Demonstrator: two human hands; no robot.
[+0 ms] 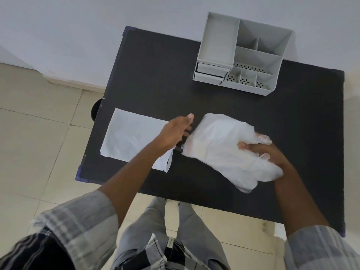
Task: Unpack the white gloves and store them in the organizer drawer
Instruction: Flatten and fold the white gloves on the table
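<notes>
A loose pile of thin white gloves (220, 145) lies on the black table (155, 75), right of centre. My right hand (266, 152) grips the pile's right edge, fingers curled into the plastic. My left hand (175, 131) hovers at the pile's left edge with thumb raised; its fingertips are partly hidden and hold nothing that I can see. A flat white packaging bag (128, 135) lies to the left, partly under my left forearm. The grey organizer (245, 53) stands at the table's far right, its small drawers (210, 72) stacked at its front left, both looking shut.
The organizer's top has several open compartments, some with perforated bottoms (247, 68). The table's left edge (93, 133) drops to a tiled floor (39, 133). A dark round object (96, 112) shows below the left edge. A pale wall (78, 26) stands behind.
</notes>
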